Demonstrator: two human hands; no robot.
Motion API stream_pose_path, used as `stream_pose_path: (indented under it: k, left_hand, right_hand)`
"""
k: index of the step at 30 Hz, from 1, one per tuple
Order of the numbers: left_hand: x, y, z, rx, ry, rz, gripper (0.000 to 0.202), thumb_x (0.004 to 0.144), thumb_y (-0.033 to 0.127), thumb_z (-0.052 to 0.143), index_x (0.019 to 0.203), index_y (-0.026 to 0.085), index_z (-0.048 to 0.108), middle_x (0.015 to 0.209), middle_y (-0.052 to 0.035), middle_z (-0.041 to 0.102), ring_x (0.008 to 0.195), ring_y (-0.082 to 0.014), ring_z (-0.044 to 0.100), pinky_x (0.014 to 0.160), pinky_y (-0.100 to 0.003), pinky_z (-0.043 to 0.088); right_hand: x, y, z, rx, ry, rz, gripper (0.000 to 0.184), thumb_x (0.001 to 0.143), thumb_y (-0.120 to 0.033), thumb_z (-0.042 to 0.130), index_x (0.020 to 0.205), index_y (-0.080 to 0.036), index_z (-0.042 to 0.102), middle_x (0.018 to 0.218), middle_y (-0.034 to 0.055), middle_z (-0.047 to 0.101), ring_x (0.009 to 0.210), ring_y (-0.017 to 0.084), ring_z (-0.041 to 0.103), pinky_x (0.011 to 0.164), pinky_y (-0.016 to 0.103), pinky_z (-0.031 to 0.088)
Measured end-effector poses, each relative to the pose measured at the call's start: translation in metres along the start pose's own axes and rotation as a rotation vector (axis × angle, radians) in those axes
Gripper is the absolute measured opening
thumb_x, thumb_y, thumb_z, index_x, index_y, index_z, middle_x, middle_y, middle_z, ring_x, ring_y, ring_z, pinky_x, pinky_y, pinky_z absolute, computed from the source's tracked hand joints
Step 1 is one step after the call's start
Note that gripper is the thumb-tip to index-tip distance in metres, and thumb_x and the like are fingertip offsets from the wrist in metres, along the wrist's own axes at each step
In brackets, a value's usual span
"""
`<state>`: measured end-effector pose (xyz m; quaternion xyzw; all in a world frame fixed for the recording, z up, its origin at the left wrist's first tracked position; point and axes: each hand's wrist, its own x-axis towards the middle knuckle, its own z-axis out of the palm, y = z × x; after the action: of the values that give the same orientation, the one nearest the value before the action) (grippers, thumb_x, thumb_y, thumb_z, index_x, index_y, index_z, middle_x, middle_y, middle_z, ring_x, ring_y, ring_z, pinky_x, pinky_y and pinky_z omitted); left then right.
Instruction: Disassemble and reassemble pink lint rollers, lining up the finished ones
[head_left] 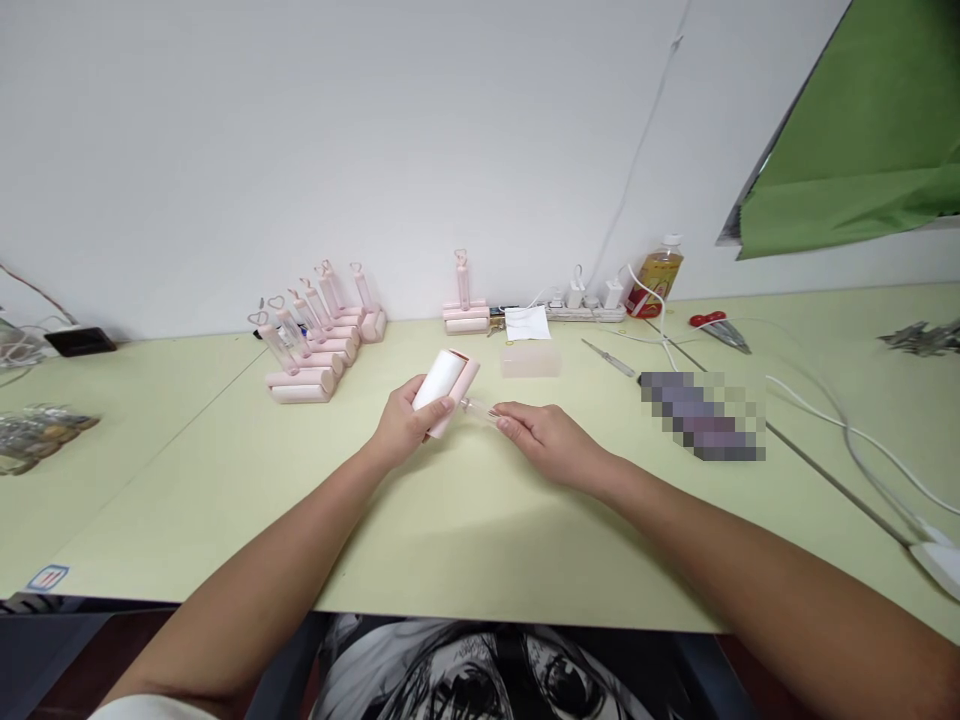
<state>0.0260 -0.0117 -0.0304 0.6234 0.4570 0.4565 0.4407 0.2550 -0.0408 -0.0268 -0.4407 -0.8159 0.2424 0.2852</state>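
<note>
My left hand (405, 422) is closed around the head of a lint roller (441, 382), which has a white roll and a pink cover. The head tilts above the table, its far end up and to the right. My right hand (546, 438) pinches the clear handle (477, 407) that runs from the roller's side; the handle's outer end is hidden by my fingers. Just beyond my hands, a translucent pale pink box-shaped piece (530, 361) lies on the table.
Several pink lint rollers (300, 385) stand in a row at the left, and another lint roller (466, 318) is by the wall. A power strip (592, 308), a drink bottle (655, 278), a slim screwdriver-like tool (609, 357), red-handled pliers (720, 328) and loose cables lie at the right.
</note>
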Motion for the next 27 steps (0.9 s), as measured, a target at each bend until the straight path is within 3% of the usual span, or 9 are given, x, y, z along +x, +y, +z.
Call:
stream_pose_path:
  k: [13, 19, 27]
  left_hand:
    - [-0.003, 0.009, 0.0, 0.039, -0.035, -0.026, 0.04, 0.071, 0.048, 0.071, 0.091, 0.016, 0.056, 0.058, 0.0048, 0.049, 0.042, -0.0086, 0.043, 0.037, -0.021, 0.033]
    - [-0.009, 0.011, 0.002, -0.027, -0.158, -0.022, 0.039, 0.074, 0.046, 0.068, 0.095, 0.016, 0.055, 0.063, 0.0039, 0.05, 0.043, -0.0084, 0.045, 0.038, -0.021, 0.035]
    - [-0.005, 0.002, 0.005, 0.016, -0.114, -0.104, 0.042, 0.072, 0.047, 0.07, 0.097, 0.017, 0.057, 0.064, 0.0023, 0.052, 0.044, -0.0099, 0.046, 0.036, -0.021, 0.035]
  right_hand:
    - [0.0, 0.0, 0.002, 0.071, -0.002, -0.004, 0.034, 0.095, -0.042, 0.039, 0.097, -0.024, 0.068, 0.082, 0.003, 0.068, 0.074, 0.021, 0.062, 0.065, 0.03, 0.043]
    - [-0.001, -0.002, 0.003, 0.101, 0.006, -0.015, 0.034, 0.095, -0.042, 0.04, 0.094, -0.022, 0.067, 0.078, 0.0027, 0.067, 0.07, 0.02, 0.06, 0.064, 0.029, 0.042]
    - [0.002, 0.006, 0.008, 0.164, -0.019, 0.038, 0.036, 0.093, -0.046, 0.041, 0.087, -0.02, 0.066, 0.072, 0.0009, 0.062, 0.065, 0.017, 0.054, 0.059, 0.026, 0.039]
